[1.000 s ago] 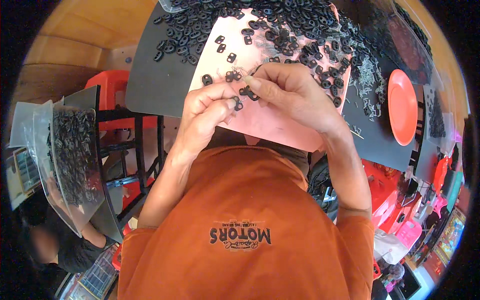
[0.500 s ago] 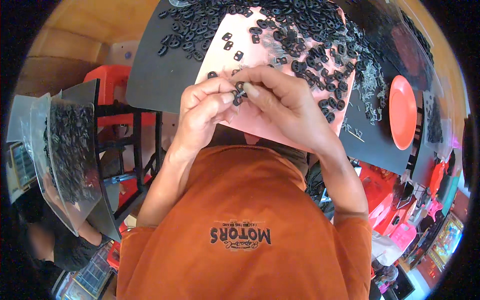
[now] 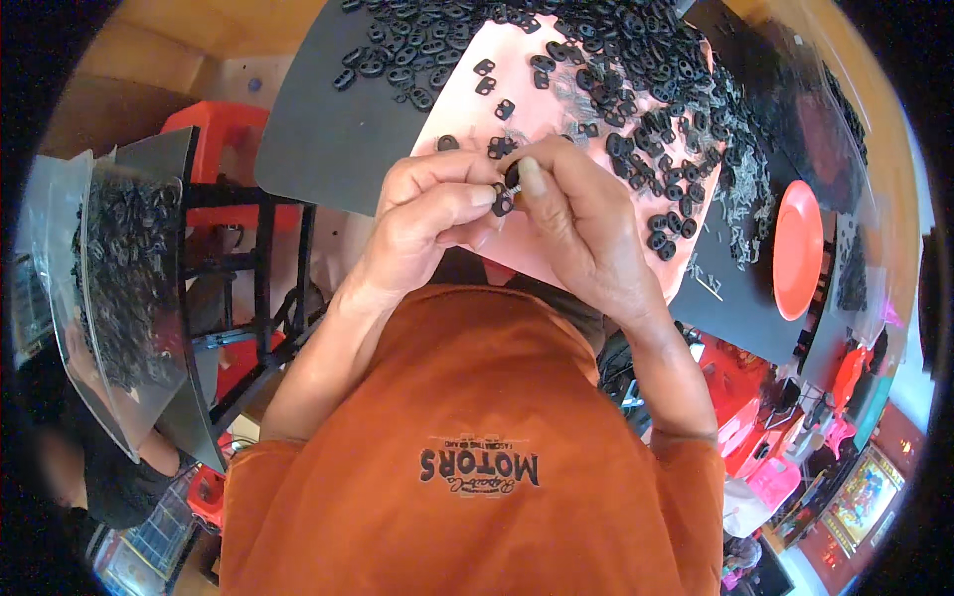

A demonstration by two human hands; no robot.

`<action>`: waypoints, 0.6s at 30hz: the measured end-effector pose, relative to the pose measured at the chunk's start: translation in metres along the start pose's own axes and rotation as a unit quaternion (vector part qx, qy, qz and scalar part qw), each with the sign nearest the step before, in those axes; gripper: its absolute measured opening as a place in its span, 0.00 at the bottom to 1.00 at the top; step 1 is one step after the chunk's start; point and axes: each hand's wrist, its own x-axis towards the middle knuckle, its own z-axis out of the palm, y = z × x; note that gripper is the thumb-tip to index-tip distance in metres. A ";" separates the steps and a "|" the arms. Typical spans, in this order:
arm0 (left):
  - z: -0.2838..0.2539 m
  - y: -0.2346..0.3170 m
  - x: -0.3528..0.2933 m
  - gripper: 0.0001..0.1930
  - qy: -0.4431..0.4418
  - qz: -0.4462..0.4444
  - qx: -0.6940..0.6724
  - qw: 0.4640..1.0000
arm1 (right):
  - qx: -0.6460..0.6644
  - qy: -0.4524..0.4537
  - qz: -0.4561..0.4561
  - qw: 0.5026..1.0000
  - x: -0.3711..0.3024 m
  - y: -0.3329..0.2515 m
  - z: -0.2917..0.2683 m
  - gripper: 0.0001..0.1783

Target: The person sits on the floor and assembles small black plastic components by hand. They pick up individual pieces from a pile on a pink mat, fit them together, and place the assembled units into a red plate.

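The person's two hands are working close together over the pink sheet [image 3: 556, 253], just as they were a moment ago. The left hand [image 3: 432, 214] and the right hand [image 3: 581, 233] are touching at the fingertips, both pinching the same small black part [image 3: 505, 194] between thumbs and forefingers. That part is sitting right at the meeting point of the hands, held just above the pink sheet. Compared with a second ago the hands are sitting slightly higher and nearer the heap of loose black pieces [image 3: 636, 60], and the grip has tightened into a closer pinch; the little cluster that was dangling below the fingers earlier is now drawn in between them. A few stray black pieces are lying on the pink sheet just beyond the knuckles. The dark board [image 3: 338, 129] is lying under the sheet, an orange plate [image 3: 798, 248] is resting to the right, and a clear bag of black parts [image 3: 124, 288] is hanging off to the left.
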 end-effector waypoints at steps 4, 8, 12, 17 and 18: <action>-0.003 -0.001 0.002 0.11 -0.009 -0.007 0.026 1.000 | 0.136 -0.027 0.150 0.979 0.006 -0.008 -0.017 0.15; -0.003 -0.002 0.003 0.10 -0.022 -0.018 0.095 0.995 | 0.226 -0.116 0.191 0.948 0.012 -0.003 -0.036 0.14; -0.002 0.001 0.003 0.08 -0.059 -0.011 0.060 0.996 | 0.204 -0.171 0.189 0.945 0.014 -0.001 -0.042 0.15; -0.004 0.000 0.004 0.08 -0.076 -0.005 0.066 0.995 | 0.231 -0.171 0.200 0.937 0.017 -0.009 -0.038 0.15; -0.003 0.001 0.004 0.08 -0.072 -0.012 0.076 0.994 | 0.214 -0.173 0.199 0.941 0.017 -0.009 -0.038 0.15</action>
